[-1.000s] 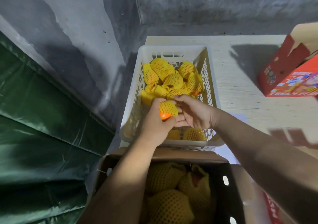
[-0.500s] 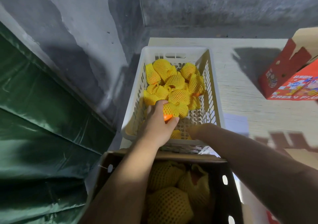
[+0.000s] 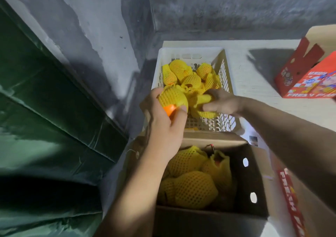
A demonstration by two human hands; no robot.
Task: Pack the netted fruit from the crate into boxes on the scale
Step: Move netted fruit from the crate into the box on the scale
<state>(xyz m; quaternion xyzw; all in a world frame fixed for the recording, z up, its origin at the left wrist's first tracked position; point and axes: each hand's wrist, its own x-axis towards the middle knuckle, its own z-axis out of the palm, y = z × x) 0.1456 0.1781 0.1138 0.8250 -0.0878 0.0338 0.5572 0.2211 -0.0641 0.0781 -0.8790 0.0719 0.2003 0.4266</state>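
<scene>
A white slatted crate (image 3: pixel 192 53) holds several fruits in yellow foam nets (image 3: pixel 191 80). My left hand (image 3: pixel 163 125) grips one netted orange fruit (image 3: pixel 171 99) above the crate's near left corner, its orange skin showing at the bottom. My right hand (image 3: pixel 221 103) curls round another netted fruit (image 3: pixel 202 107) inside the crate's near end. Below, an open cardboard box (image 3: pixel 254 182) has several netted fruits (image 3: pixel 192 185) in it. The scale under the box is hidden.
A red printed fruit box (image 3: pixel 309 80) stands open at the far right on the pale table (image 3: pixel 263 94). A grey concrete wall rises behind and to the left. Green sheeting (image 3: pixel 45 109) covers the left side.
My left hand has lifted its netted fruit up and back from the crate. My right hand has come up from the crate's near end holding a second netted fruit.
</scene>
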